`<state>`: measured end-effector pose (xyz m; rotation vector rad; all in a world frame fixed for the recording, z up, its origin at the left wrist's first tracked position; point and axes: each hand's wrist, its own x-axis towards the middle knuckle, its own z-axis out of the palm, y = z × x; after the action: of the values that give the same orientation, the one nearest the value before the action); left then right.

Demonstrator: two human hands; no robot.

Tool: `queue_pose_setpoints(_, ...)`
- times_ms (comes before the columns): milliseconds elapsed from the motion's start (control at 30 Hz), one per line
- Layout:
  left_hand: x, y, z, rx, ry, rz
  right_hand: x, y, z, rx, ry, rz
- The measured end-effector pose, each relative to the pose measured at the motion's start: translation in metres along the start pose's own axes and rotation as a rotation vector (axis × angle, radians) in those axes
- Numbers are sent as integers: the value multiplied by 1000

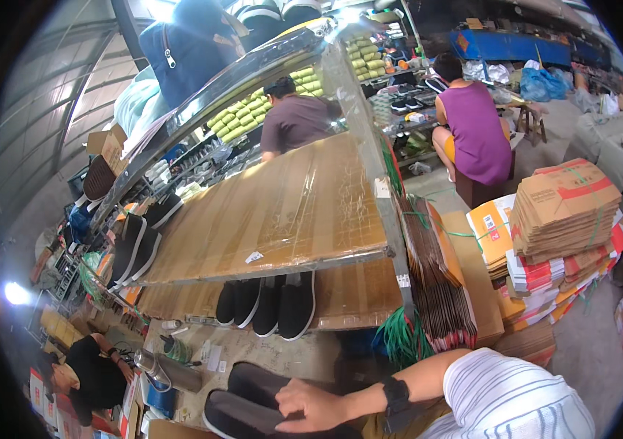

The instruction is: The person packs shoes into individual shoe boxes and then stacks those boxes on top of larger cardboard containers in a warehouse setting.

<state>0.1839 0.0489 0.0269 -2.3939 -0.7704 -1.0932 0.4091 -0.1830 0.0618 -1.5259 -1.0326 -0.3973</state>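
On the bench at the bottom, a pair of dark slip-on shoes lies side by side: the near shoe (235,411) has a pale sole edge, and the far shoe (253,379) sits just behind it. From the right, my right hand (310,406) reaches over the pair, a black watch on its wrist. Its fingers are bent and closed at the near shoe, seemingly gripping it; the fingertips are partly lost against the dark fabric. My left hand is out of the picture.
A metal rack with cardboard-covered shelves (289,197) rises ahead, holding black shoes (286,304). A steel flask (169,369) stands left on the bench. Green ties (406,336) hang at the rack's post. Cardboard stacks (564,208) are at right. Several other people sit around.
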Motion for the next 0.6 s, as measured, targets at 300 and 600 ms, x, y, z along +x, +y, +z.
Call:
queue_pose_setpoints(300,9,36,-3,-458,-11,-45,14,-43,28,317,62,-188)
queue_pose_setpoints(600,38,46,-26,-1409,-385,-796,6,-38,70,1042,46,274)
